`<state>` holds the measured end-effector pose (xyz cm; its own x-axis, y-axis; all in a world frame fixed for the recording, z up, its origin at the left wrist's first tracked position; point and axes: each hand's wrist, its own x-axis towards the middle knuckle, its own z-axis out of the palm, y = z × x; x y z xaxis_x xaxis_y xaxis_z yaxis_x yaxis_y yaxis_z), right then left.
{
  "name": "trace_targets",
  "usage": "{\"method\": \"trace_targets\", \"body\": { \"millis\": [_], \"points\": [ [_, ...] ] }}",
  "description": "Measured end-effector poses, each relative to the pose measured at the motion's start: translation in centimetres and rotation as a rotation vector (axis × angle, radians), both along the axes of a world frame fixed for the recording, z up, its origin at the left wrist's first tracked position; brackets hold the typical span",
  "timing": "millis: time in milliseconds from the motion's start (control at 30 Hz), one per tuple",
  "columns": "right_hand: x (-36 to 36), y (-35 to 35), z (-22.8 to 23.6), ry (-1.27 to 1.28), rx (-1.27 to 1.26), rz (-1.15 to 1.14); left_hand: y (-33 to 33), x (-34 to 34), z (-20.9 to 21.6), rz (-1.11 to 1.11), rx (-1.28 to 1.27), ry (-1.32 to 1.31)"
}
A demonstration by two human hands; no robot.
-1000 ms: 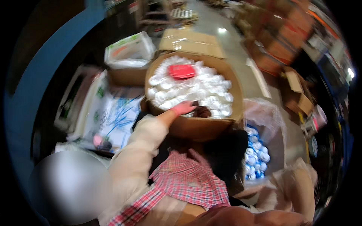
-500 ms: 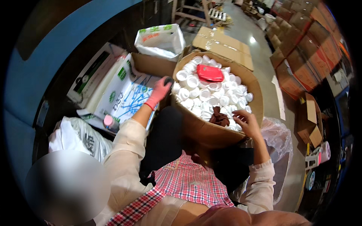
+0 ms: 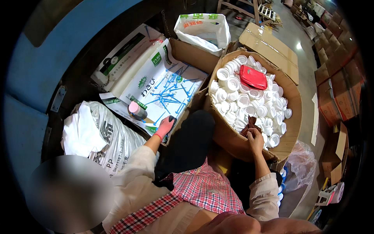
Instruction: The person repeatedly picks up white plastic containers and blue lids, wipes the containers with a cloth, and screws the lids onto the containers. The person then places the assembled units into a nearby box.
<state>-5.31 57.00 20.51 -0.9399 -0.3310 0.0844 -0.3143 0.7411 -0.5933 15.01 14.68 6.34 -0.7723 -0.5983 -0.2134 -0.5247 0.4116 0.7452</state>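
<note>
My left hand [image 3: 165,127], in a pink glove with dark fingertips, is at the near edge of a shallow carton [image 3: 128,91] of thin blue plastic sticks [image 3: 167,97]. Its fingers are curled in, and whatever they may hold is hidden. Bare, my right hand [image 3: 255,139] pinches a crumpled dark brown cloth-like piece [image 3: 251,125] at the near side of a large round-bent cardboard box [image 3: 294,117]. White plastic caps [image 3: 243,100] fill that box, and a red pouch [image 3: 253,77] lies on top of them. A pink-topped bottle [image 3: 137,110] lies in the carton, near my left hand.
Behind the cartons stand an open white bag [image 3: 202,33] and a closed cardboard box [image 3: 270,50]. A stuffed woven sack [image 3: 113,132] rests at my left. Clear plastic wrap [image 3: 300,165] lies right of the caps. Stacked cartons [image 3: 341,93] line the far right.
My left hand has moved back from between the boxes to the carton's near edge. My right hand has come down onto the brown piece. The whole view has swung left.
</note>
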Motion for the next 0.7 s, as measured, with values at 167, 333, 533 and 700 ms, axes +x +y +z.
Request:
{"method": "trace_targets", "body": {
  "millis": [167,333,533,700],
  "points": [
    [-0.1,-0.1,-0.3,-0.079,-0.001,-0.012,-1.5,-1.9,-1.7,-0.037,0.03,-0.11],
    [0.4,0.2,0.1,-0.061,0.015,0.014,-3.9,-1.5,-4.6,-0.057,-0.041,-0.241],
    [0.5,-0.5,0.5,-0.046,0.043,-0.018,-6.1,-2.0,-8.0,0.042,0.004,-0.325],
    [0.9,-0.7,0.8,-0.093,0.035,-0.039,-8.3,-4.2,-8.6,0.061,0.022,-0.556]
  ]
}}
